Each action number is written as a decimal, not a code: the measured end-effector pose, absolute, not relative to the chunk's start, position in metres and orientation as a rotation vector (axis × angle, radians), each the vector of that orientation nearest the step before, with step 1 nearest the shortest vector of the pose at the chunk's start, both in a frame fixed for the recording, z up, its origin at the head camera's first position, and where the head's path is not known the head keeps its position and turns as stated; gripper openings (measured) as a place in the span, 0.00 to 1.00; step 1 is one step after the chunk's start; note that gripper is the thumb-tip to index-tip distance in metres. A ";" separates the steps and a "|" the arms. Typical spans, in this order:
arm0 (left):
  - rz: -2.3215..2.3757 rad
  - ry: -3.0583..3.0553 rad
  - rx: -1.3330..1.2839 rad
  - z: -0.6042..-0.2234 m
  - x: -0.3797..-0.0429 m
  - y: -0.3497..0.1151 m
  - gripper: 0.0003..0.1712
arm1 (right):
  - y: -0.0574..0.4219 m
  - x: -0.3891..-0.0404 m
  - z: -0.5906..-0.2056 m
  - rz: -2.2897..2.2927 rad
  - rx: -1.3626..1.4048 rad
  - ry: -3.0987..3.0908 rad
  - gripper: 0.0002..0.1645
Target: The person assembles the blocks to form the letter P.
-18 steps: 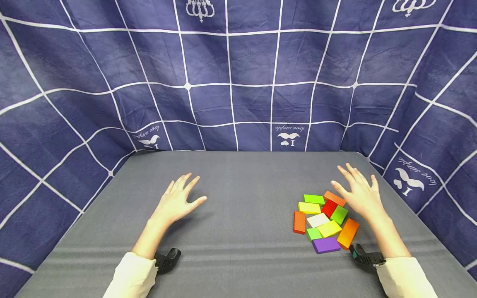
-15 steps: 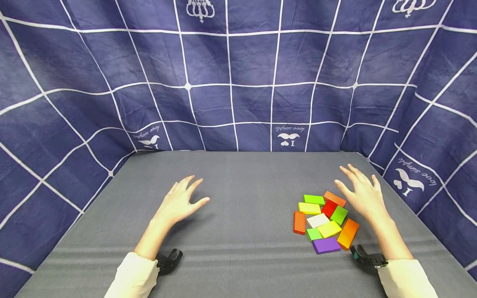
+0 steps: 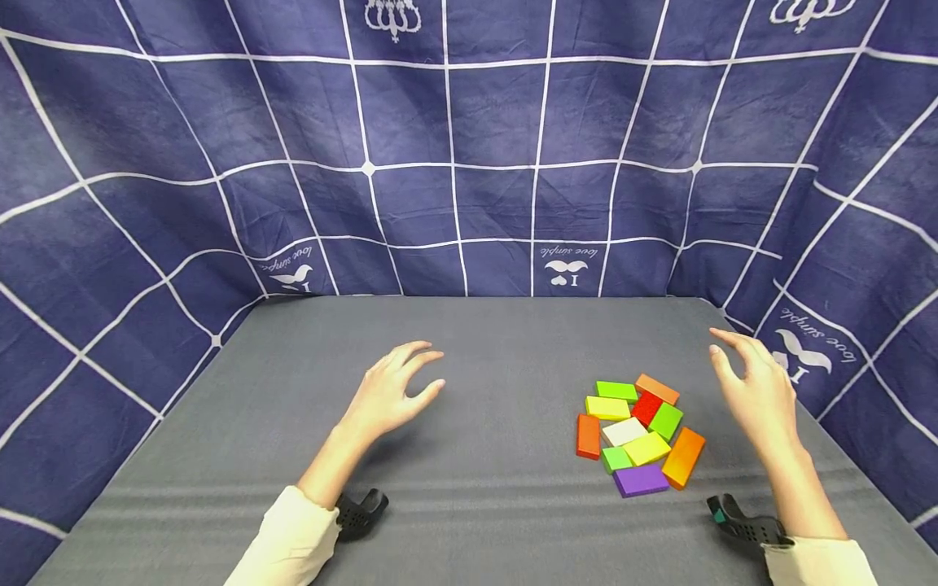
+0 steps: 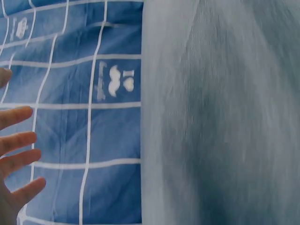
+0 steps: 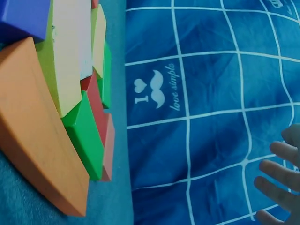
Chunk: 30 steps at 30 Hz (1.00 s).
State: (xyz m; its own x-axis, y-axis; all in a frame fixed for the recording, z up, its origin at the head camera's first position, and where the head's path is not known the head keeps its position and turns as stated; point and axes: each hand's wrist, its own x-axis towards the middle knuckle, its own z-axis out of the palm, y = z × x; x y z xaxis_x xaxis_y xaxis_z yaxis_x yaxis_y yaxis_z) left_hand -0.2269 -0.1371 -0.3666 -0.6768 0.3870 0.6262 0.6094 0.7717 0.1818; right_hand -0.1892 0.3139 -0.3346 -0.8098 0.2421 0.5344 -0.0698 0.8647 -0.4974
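Several coloured blocks lie in a loose cluster on the right half of the grey table. Among them are a purple block (image 3: 642, 480), an orange block (image 3: 684, 458), a white block (image 3: 624, 432), a red block (image 3: 646, 408) and a yellow block (image 3: 647, 448). To the right of the cluster, my right hand (image 3: 759, 399) hovers with loosely bent fingers and holds nothing. My left hand (image 3: 388, 395) is raised over the left-middle of the table, fingers spread and slightly bent, also holding nothing. In the right wrist view the orange block (image 5: 42, 126) looms closest, beside a green block (image 5: 86, 136).
A grey cloth covers the table (image 3: 498, 350), with a few creases near the front. Behind and at both sides hangs a dark blue curtain (image 3: 484, 203) with white grid lines. Each wrist wears a black camera strap.
Both hands have shifted to the right, the right one farther from the blocks and the left one towards the middle. Their fingers look somewhat more bent. The blocks stay where they were.
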 end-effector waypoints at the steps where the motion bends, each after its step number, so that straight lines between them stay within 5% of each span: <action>1: -0.507 -2.375 -0.756 -0.367 -0.227 -0.133 0.20 | 0.314 -0.187 -0.334 0.685 -0.134 -2.425 0.22; 30: -0.633 -2.387 -1.045 -0.389 -0.209 -0.008 0.12 | 0.326 -0.127 -0.390 0.760 -0.159 -2.607 0.21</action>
